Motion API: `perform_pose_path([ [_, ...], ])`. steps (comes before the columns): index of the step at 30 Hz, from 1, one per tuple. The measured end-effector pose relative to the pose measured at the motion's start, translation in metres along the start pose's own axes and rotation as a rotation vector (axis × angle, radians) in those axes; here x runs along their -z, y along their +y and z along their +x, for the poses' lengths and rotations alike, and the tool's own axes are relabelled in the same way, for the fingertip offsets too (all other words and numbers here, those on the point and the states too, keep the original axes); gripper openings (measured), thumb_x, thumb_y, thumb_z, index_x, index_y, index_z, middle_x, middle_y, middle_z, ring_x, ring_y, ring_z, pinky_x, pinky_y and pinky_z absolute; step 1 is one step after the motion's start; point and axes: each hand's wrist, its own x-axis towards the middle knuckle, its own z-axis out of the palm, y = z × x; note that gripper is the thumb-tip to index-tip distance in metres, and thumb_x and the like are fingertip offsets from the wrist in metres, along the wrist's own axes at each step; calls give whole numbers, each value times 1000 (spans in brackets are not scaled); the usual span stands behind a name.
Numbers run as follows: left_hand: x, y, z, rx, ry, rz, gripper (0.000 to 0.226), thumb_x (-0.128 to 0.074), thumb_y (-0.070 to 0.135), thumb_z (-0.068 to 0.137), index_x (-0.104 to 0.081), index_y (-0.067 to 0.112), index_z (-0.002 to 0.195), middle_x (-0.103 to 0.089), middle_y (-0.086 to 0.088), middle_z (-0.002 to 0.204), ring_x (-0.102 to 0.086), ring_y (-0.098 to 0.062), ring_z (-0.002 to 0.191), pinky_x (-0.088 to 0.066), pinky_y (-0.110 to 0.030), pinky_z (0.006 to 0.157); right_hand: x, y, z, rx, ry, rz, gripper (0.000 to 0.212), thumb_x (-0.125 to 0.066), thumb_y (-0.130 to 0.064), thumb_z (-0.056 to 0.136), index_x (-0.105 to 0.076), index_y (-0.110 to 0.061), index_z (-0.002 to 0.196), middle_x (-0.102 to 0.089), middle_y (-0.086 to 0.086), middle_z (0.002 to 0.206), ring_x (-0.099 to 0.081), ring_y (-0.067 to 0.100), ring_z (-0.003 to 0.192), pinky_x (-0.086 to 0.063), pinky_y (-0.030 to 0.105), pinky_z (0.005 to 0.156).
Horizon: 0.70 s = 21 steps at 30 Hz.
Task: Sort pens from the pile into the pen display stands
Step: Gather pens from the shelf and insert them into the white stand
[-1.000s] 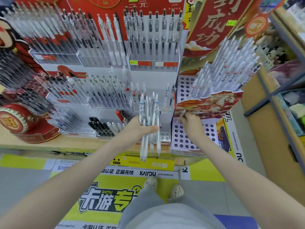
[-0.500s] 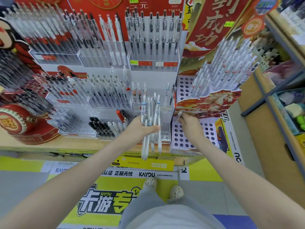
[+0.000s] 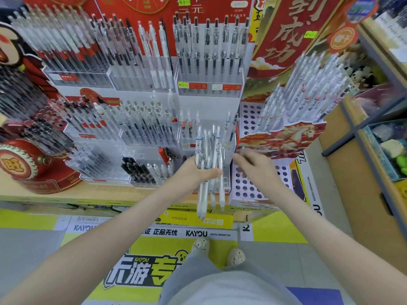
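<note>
left hand (image 3: pixel 198 170) grips pens (image 3: pixel 217 148); right hand (image 3: pixel 255 167) fingers extended, arms outstretched

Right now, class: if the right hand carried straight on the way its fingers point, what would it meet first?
Probably the bundle of pens gripped in the left hand; the right hand points leftward at it, though depth is unclear.

left grip (image 3: pixel 198 170) holding pens (image 3: pixel 200 194), right grip (image 3: pixel 257 168) beside
</note>
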Motion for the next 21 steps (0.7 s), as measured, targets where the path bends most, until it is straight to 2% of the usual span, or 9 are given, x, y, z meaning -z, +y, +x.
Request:
perform_pose_path([
  [2,-5,3,3,-19,-28,3,51,-77,21,77,-58,15,124,-70,0,115,-65,-16,108,-47,-42,102,3,-22,-11,5,-109,287,6,-58,-24,93,-60,-23,88,-60,6,79,-54,11,65,-46,24,59],
  [5,-13,8,7,-62,-92,56,36,-69,7,86,-62,14,121,-70,-3,115,-65,-18,108,-49,-38,99,6,-33,-12,-7,-132,330,10,-63,-10,89,-59,-13,97,-58,3,83,-55,-1,59,-44,12,55],
  [8,-14,10,11,-53,-77,117,33,-70,11,85,-64,15,117,-71,-1,109,-67,-15,103,-51,-34,94,14,-30,-10,-19,-119,345,8,-64,-5,87,-60,-12,87,-62,3,76,-59,3,56,-49,18,58],
  [11,-10,10,14,-36,-47,199,23,-72,18,85,-62,15,105,-70,10,88,-66,-3,81,-48,-16,73,29,-17,-8,-15,18,408,11,-62,-3,88,-61,-13,84,-66,5,77,-63,14,65,-55,29,70],
  [12,-9,11,13,-27,-38,215,23,-73,19,84,-61,16,103,-69,10,86,-65,-3,79,-47,-16,70,34,-11,-7,-4,89,426,13,-62,-2,88,-60,-14,83,-66,2,76,-63,17,68,-55,31,72],
  [14,-6,10,12,-14,-34,230,25,-73,19,84,-60,14,105,-71,2,96,-68,-12,90,-52,-25,82,40,0,-5,19,195,390,16,-61,-3,88,-58,-17,81,-65,-2,74,-65,19,74,-55,32,76],
  [17,-5,9,13,-15,-32,250,27,-72,18,85,-62,10,109,-72,-6,104,-68,-20,99,-52,-35,93,36,13,-4,22,264,232,12,-60,-12,91,-56,-18,81,-63,4,76,-58,18,67,-45,32,62],
  [19,-4,9,13,-5,-16,231,28,-71,18,86,-62,9,110,-72,-7,104,-68,-20,99,-52,-36,93,27,20,-2,21,259,155,13,-59,-15,92,-55,-16,79,-59,9,72,-41,7,52,-32,19,50],
  [21,-2,8,14,-2,4,221,26,-71,16,85,-62,9,108,-72,-5,101,-68,-20,97,-52,-32,91,19,25,2,38,259,109,13,-59,-13,92,-55,-9,80,-55,16,69,-35,8,51,-27,17,47],
])
